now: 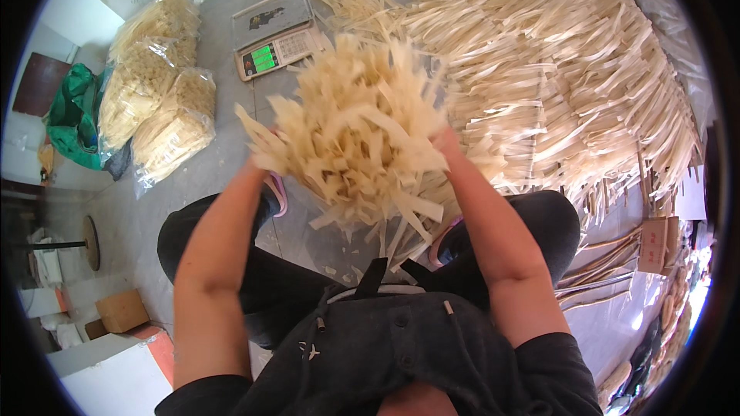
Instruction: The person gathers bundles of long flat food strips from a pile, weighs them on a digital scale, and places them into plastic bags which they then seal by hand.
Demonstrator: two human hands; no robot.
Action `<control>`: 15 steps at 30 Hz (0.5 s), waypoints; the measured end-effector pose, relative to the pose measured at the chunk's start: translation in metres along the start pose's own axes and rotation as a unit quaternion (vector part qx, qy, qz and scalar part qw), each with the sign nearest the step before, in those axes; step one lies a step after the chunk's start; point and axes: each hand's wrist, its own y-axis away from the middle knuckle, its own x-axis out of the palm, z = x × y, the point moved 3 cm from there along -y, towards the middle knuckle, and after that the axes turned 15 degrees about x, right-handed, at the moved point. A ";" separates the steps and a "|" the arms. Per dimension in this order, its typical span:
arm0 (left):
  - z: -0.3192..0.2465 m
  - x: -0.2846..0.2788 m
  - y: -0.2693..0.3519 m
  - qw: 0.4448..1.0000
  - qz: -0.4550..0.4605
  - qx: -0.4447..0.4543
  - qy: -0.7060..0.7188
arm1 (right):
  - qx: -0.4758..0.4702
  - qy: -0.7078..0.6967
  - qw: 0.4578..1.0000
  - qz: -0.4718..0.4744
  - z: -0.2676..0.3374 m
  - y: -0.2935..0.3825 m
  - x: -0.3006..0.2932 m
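A large loose bundle of pale yellow dried flat strips [358,133] is held up between my two hands, with strip ends pointing toward the camera. My left hand [263,156] grips its left side, and the fingers are mostly hidden behind the strips. At the right side, my right hand [445,141] has hold of the same bundle, also partly covered. The bundle is blurred at its upper edge. Just beyond it, a digital scale [274,34] with a lit green display stands on the tiled floor [231,164].
A wide layered pile of similar strips [555,69] spreads to the right. Clear plastic bags of strips [167,121] stand at the left beside a green sack [75,115]. Thin sticks [601,268] and a cardboard box [656,245] lie at the right.
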 end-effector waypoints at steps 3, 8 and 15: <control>-0.096 0.013 0.016 0.997 -0.061 0.043 -0.018 | 0.240 -0.413 0.848 0.229 0.002 -0.024 -0.047; -0.152 -0.006 0.053 0.945 -0.110 -0.097 0.292 | 0.313 -0.351 0.787 0.399 0.073 -0.068 -0.146; -0.175 0.012 0.058 0.987 -0.159 -0.007 0.020 | 0.341 -0.379 0.796 0.326 0.076 -0.064 -0.150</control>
